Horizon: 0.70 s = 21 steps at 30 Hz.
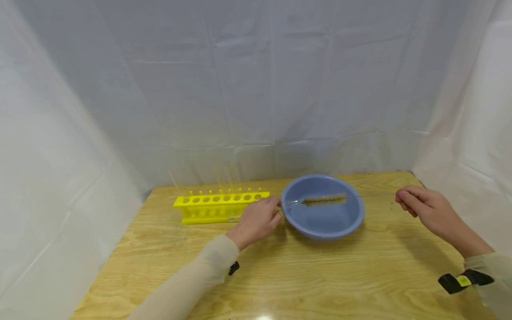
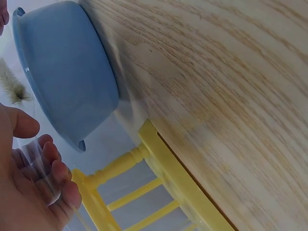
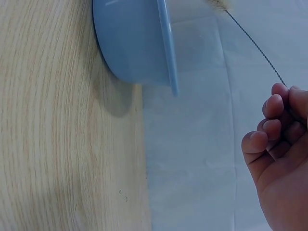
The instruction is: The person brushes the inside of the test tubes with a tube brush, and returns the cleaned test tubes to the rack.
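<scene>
My left hand [image 1: 258, 220] grips a clear glass test tube [image 2: 34, 156], its fingers curled round it at the left rim of the blue basin [image 1: 322, 229]. The tube points right, over the basin. My right hand [image 1: 430, 211] pinches the thin twisted-wire handle [image 3: 257, 47] of a test tube brush, well to the right of the basin. The brush's tan bristle head [image 1: 325, 200] lies level above the basin, lined up with the tube. I cannot tell how far the bristles sit inside the glass.
A yellow test tube rack [image 1: 222, 198] stands left of the basin, close behind my left hand, with several clear tubes rising from it. The wooden table [image 1: 320, 275] meets white sheeting [image 1: 248, 89] at the back and sides.
</scene>
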Each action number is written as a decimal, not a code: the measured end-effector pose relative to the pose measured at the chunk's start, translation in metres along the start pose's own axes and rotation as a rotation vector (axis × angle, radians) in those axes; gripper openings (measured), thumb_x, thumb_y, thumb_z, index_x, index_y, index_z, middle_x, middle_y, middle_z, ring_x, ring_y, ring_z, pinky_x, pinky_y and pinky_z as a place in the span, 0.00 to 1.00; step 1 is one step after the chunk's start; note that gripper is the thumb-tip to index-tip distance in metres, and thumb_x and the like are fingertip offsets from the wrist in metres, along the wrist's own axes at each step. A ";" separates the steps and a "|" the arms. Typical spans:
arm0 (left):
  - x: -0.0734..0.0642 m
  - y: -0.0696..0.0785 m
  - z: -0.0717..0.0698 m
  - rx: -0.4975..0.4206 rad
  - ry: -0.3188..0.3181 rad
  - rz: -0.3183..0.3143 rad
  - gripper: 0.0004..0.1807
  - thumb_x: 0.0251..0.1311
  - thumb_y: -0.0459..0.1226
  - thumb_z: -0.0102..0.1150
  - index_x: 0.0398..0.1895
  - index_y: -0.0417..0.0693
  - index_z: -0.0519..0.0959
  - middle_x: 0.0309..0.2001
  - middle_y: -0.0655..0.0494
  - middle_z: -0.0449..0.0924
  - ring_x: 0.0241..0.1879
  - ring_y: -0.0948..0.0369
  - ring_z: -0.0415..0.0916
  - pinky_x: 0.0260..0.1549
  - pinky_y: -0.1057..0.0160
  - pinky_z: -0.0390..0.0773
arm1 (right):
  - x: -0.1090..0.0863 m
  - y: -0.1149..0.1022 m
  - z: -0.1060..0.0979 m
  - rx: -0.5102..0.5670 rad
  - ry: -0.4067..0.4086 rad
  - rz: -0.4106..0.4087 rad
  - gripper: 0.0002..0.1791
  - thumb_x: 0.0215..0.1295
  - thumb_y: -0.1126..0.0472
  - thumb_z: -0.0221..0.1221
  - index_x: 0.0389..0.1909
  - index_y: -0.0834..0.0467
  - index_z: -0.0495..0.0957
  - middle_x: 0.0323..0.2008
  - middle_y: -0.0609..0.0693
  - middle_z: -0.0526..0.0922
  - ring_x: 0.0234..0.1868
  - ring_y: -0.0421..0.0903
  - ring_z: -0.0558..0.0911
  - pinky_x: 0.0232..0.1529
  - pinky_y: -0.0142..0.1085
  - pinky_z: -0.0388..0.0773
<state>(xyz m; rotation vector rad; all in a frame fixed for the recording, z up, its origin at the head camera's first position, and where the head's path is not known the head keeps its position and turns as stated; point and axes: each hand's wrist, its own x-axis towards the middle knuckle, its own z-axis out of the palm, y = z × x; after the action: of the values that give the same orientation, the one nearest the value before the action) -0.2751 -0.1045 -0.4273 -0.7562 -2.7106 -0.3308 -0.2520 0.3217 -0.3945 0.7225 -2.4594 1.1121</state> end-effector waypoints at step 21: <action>0.003 0.005 -0.001 0.051 0.012 0.044 0.08 0.69 0.41 0.52 0.46 0.52 0.79 0.44 0.58 0.85 0.39 0.59 0.82 0.34 0.58 0.81 | 0.004 0.001 0.006 0.060 -0.022 -0.024 0.11 0.78 0.70 0.46 0.40 0.61 0.78 0.24 0.45 0.73 0.23 0.42 0.69 0.25 0.31 0.66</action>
<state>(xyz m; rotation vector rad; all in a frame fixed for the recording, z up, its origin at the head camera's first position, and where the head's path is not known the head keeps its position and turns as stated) -0.2750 -0.0995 -0.4249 -0.7958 -2.6761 -0.2545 -0.2567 0.3167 -0.3966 0.7848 -2.4380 1.1798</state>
